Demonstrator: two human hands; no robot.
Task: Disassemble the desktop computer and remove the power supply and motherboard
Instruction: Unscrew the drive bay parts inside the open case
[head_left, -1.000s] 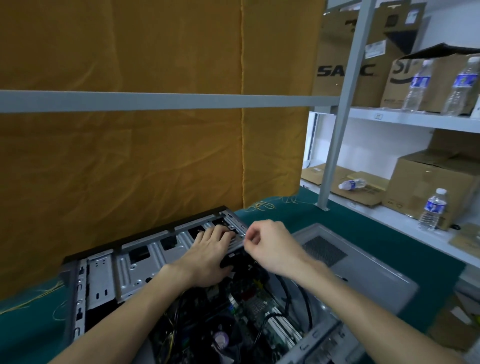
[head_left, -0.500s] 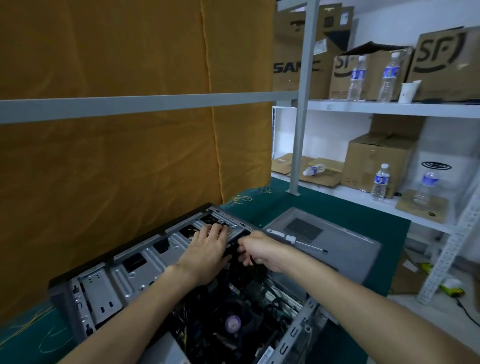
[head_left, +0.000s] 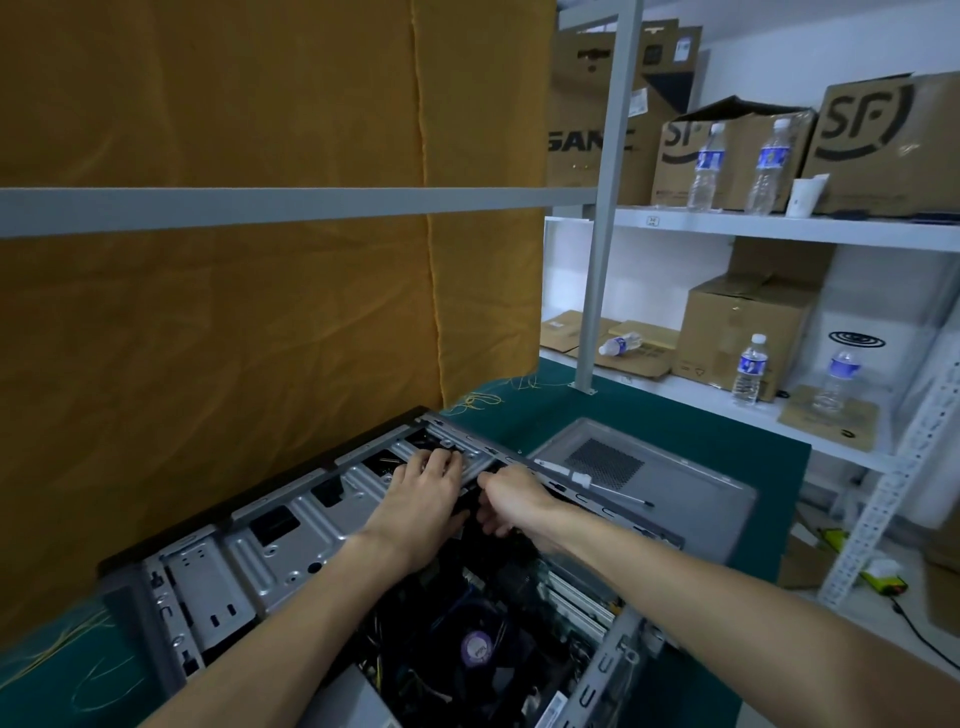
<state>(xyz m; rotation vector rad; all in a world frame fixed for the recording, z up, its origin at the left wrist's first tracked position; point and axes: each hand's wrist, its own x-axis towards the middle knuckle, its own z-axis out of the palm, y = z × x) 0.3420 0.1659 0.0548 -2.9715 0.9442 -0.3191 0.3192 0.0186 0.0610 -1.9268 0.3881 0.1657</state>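
An ochre curtain (head_left: 234, 312) is hanging along the far left, a grey shelving rack (head_left: 779, 228) is standing right against a white wall (head_left: 753, 47), dimly lit.

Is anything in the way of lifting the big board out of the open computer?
Yes. Black cables lie across the green motherboard, and a black cooler fan with a purple sticker sits on it. Both hands, left hand and right hand, work at the far end of the grey metal case.

Open grey computer case (head_left: 249, 566) lying on its side, motherboard (head_left: 488, 639) exposed inside
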